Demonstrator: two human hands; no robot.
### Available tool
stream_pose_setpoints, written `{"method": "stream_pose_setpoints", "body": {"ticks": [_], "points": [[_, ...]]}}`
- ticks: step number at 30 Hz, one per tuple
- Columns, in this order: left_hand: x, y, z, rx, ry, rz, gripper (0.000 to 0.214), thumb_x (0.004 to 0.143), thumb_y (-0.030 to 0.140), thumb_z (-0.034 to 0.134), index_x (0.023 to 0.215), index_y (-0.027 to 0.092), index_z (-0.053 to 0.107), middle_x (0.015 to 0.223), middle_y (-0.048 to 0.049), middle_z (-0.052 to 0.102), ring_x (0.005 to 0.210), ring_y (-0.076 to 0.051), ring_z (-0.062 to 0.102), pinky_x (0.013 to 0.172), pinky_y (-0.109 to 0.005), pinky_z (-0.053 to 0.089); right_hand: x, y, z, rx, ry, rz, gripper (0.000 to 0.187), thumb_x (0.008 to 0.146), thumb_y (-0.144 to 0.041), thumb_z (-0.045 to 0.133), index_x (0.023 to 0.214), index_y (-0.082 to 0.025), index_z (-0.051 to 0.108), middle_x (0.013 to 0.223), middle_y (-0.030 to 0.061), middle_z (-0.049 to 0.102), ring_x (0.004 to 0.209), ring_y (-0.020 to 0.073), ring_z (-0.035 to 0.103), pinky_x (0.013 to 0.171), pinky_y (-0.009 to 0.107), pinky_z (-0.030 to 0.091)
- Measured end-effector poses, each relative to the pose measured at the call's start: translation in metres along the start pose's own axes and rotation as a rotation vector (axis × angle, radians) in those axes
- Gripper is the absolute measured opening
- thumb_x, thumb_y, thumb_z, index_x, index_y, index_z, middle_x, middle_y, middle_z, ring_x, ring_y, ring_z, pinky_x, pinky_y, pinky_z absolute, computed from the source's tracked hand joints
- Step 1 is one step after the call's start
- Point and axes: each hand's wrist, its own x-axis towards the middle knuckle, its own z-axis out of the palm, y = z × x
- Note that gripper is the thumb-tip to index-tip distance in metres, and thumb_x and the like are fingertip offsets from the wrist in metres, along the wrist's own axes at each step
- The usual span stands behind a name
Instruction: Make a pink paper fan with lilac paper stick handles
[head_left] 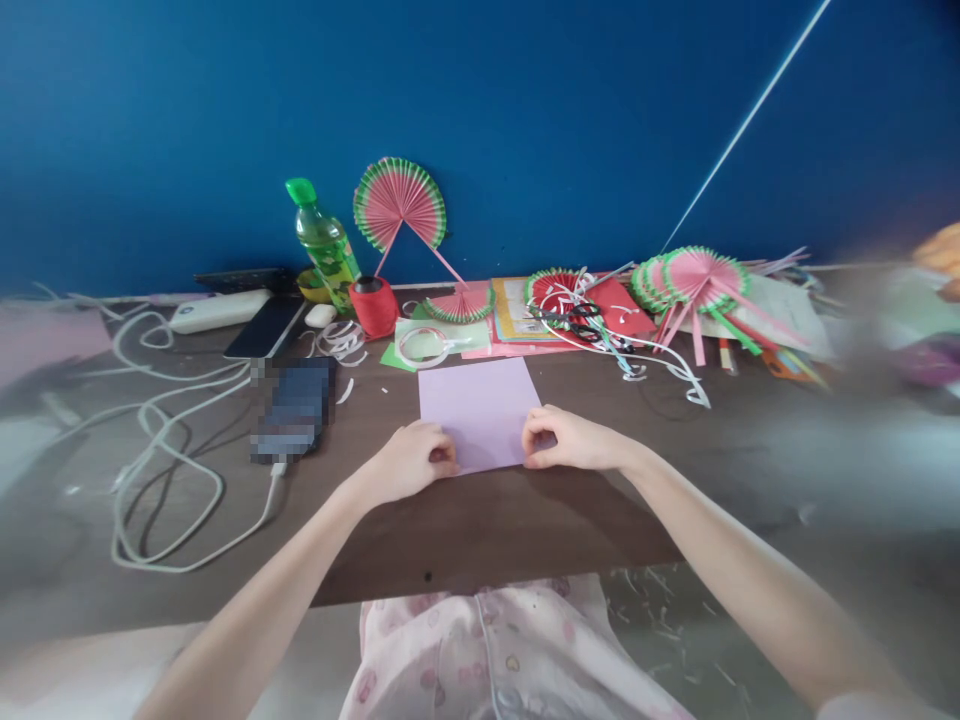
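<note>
A sheet of light purple paper [480, 405] lies on the dark brown table in front of me. My left hand [416, 460] pinches its near left corner, fingers curled round the edge. At the near right corner my right hand [566, 438] grips the same sheet, thumb and fingers closed on it. The paper's far edge rests close to a green sheet and a roll of clear tape [422, 347]. No fold shows in the visible part of the paper.
Behind stand a green-capped bottle [326, 245], a red spool [374, 306] and a pink-green paper fan [400, 205]. Scissors [574, 318] lie among white strips. More paper fans [697, 280] are at right. At left, a phone [294, 408] and white cable [217, 480].
</note>
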Motion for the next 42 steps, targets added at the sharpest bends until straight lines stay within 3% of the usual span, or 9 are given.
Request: {"method": "stream_pose_setpoints", "body": {"ticks": [13,31,42], "points": [[0.004,-0.001,0.000,-0.033,-0.068,-0.060,0.015,0.074,0.028,0.056,0.062,0.019,0.054,0.072,0.0000,0.053,0.080,-0.018,0.050,0.073,-0.029,0.035,-0.004,0.007,0.017,-0.053,0.166,0.001,0.012,0.077,-0.022,0.063,0.066,-0.019,0.058,0.079,0.0021,0.053,0.084,0.0178,0.049,0.079,0.030,0.039],[0.004,0.009,-0.006,0.018,-0.157,-0.120,0.016,0.075,0.030,0.055,0.065,0.018,0.054,0.081,-0.0022,0.054,0.091,-0.021,0.049,0.083,-0.036,0.036,0.001,0.009,0.014,-0.093,0.136,0.007,0.012,0.073,-0.020,0.065,0.063,-0.018,0.060,0.073,0.0015,0.052,0.080,0.0165,0.050,0.072,0.026,0.038],[0.004,0.008,-0.001,0.049,-0.124,-0.120,0.017,0.075,0.029,0.055,0.063,0.018,0.050,0.082,-0.0027,0.053,0.092,-0.022,0.050,0.085,-0.038,0.037,0.001,0.007,0.015,-0.132,0.154,0.006,0.013,0.073,-0.018,0.065,0.063,-0.018,0.058,0.074,0.0020,0.054,0.079,0.0166,0.050,0.073,0.028,0.039]]}}
